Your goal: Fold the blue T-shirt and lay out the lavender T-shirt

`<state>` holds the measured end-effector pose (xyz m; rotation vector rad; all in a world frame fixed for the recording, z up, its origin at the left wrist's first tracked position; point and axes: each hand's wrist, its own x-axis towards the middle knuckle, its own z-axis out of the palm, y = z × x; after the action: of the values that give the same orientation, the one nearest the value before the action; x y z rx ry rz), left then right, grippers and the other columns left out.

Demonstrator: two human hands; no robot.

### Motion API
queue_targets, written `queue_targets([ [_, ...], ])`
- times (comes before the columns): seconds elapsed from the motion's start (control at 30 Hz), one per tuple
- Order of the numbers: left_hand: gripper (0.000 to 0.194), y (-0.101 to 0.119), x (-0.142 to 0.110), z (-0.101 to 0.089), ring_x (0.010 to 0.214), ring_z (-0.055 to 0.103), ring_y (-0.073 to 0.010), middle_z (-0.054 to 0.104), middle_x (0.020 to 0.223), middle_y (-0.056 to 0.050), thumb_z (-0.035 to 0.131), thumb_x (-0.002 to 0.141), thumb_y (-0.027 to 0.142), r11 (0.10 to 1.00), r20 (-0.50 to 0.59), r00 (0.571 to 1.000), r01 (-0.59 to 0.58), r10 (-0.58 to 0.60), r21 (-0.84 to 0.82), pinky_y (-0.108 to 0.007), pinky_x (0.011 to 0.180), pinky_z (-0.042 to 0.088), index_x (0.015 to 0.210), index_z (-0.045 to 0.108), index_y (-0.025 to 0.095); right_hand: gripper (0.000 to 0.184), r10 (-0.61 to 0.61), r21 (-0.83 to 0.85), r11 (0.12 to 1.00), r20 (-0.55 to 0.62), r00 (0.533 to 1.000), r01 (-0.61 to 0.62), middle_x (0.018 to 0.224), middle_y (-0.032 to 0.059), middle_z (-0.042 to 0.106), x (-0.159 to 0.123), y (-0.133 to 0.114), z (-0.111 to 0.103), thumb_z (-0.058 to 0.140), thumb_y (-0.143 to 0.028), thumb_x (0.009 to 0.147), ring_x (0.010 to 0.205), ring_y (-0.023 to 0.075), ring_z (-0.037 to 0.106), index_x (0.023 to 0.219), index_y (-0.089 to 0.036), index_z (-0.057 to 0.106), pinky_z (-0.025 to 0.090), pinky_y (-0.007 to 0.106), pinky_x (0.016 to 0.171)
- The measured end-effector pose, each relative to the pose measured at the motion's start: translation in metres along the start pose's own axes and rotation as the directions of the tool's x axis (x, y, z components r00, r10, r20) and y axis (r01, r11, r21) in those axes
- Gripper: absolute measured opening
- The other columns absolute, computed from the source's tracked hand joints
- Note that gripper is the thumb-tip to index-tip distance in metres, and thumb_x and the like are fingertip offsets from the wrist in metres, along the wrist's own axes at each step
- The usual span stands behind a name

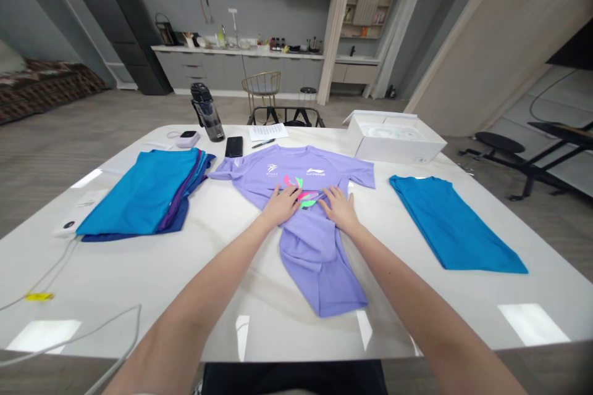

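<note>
A lavender T-shirt (296, 166) with white logos and a pink and green print lies on the white table in front of me. Its sleeves spread left and right at the far end, while its lower part is bunched and twisted toward me. My left hand (281, 204) rests on the shirt beside the print, palm down with fingers stretched out. On the other side of the print, my right hand (340, 206) lies on the cloth with its fingers spread. Neither hand visibly grips the fabric.
Left on the table (222, 296) is a stack of folded blue and purple garments (139, 191); right lies a folded blue garment (454, 222). Behind are a water bottle (208, 114), phone (234, 147), pen (264, 143), paper (269, 131) and white box (393, 139). A cable (92, 333) crosses the near left.
</note>
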<state>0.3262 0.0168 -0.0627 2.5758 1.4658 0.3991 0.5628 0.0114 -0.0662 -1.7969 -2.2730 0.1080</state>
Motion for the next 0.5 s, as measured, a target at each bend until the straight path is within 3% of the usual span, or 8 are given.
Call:
queue_targets([
  [0.07,0.048,0.016,-0.005,-0.006,0.145,0.039,-0.0211,0.049,0.153,-0.009,0.037,0.102,0.029,0.992,-0.013,0.994,-0.113,0.113,-0.059,-0.047,0.126,0.011,0.147,0.050,0.024,0.043,-0.022,0.029,0.999,-0.068,0.997,0.024,0.145,0.0135,0.053,-0.009,-0.002,-0.008,0.042,-0.043,0.104,0.136,0.0289,0.045,0.138,-0.023,0.056,0.028,0.056,0.116],
  [0.13,0.045,0.035,-0.013,-0.010,0.142,0.044,-0.0215,0.055,0.148,-0.008,0.042,0.100,0.034,0.972,0.021,0.981,-0.187,0.191,-0.142,-0.045,0.126,0.012,0.143,0.054,0.024,0.033,-0.041,0.092,0.995,-0.088,0.995,0.049,0.128,0.0116,0.064,-0.022,-0.005,-0.015,0.047,-0.039,0.102,0.122,0.0255,0.055,0.123,-0.022,0.066,0.038,0.044,0.108],
  [0.27,0.053,0.065,-0.029,-0.004,0.129,0.054,-0.0244,0.063,0.136,-0.010,0.053,0.096,0.042,0.955,0.092,0.964,-0.228,0.249,-0.191,-0.047,0.122,0.020,0.146,0.050,0.022,0.024,-0.032,0.248,0.968,-0.066,0.997,0.047,0.102,0.0073,0.071,-0.053,-0.005,-0.018,0.051,-0.032,0.098,0.101,0.0208,0.064,0.102,-0.020,0.073,0.046,0.031,0.093],
  [0.37,0.045,0.076,-0.036,0.007,0.120,0.058,-0.0264,0.067,0.123,-0.012,0.053,0.096,0.030,0.974,0.072,0.974,-0.211,0.216,-0.077,-0.046,0.112,0.034,0.139,0.056,0.018,0.025,-0.006,0.365,0.931,-0.034,0.999,0.018,0.098,0.0058,0.073,-0.075,-0.002,-0.016,0.050,-0.028,0.097,0.090,0.0188,0.066,0.103,-0.019,0.073,0.049,0.029,0.087],
  [0.5,0.024,0.086,-0.044,0.008,0.109,0.059,-0.0261,0.067,0.107,-0.010,0.048,0.097,0.027,0.987,-0.016,0.987,-0.158,0.158,-0.032,-0.044,0.103,0.039,0.107,0.069,0.020,0.033,0.038,0.426,0.904,-0.018,0.999,-0.027,0.106,0.0054,0.073,-0.096,-0.003,-0.017,0.044,-0.022,0.098,0.089,0.0174,0.067,0.120,-0.019,0.068,0.050,0.028,0.086],
])
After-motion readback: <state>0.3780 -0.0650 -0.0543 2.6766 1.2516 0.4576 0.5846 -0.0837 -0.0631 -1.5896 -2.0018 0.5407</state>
